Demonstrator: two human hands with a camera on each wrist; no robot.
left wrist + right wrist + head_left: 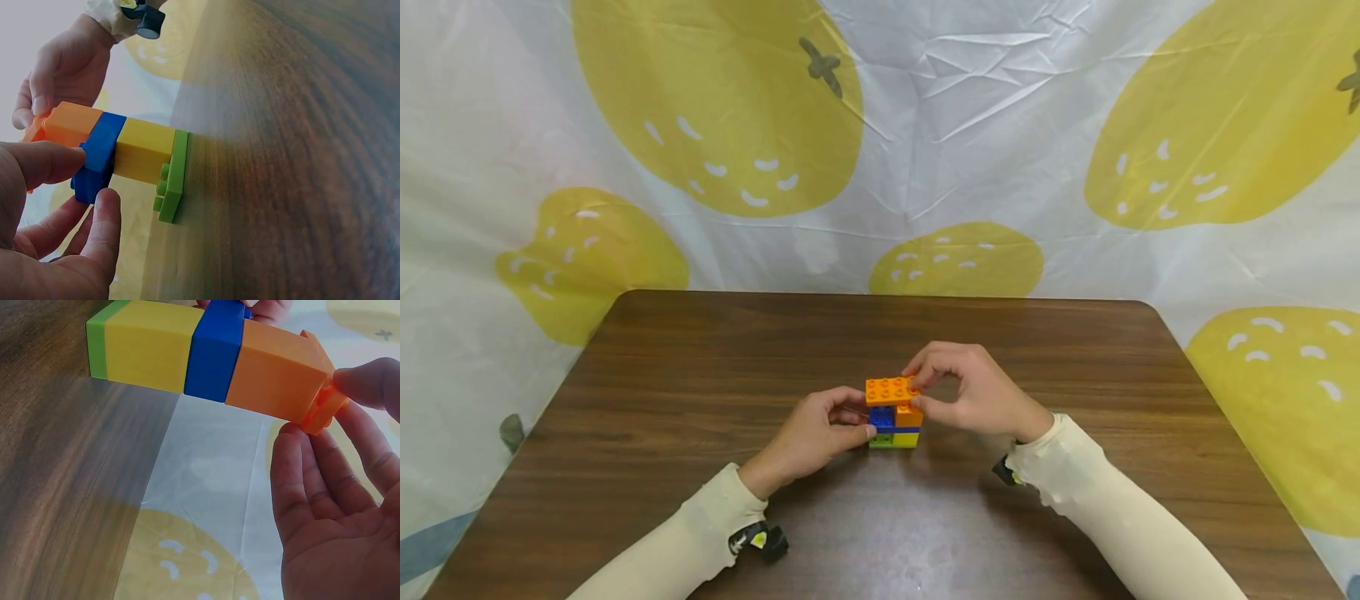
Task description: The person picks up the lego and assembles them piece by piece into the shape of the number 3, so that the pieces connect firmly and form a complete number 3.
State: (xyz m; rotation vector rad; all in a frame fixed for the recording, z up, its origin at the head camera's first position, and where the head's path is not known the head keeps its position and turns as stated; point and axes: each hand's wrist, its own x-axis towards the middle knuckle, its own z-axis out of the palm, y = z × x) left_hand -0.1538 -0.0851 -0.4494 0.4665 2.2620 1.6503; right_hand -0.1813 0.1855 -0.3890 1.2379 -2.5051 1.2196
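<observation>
A small stack of toy building bricks stands upright on the table. From the bottom it has a light green plate (177,181), a yellow brick (150,347), a blue layer (102,147) and an orange brick (275,369). Over the top lies a flat studded orange plate (886,390), slightly tilted against the orange brick in the right wrist view. My right hand (973,392) pinches this plate's right end between thumb and fingers. With thumb and fingers, my left hand (816,429) grips the blue layer from the left.
The stack is on a dark wood-grain table (715,358) with rounded far corners. Behind it hangs a white cloth (910,167) printed with yellow fruit. A small dark camera (763,540) is strapped at the left wrist, another (1003,471) at the right.
</observation>
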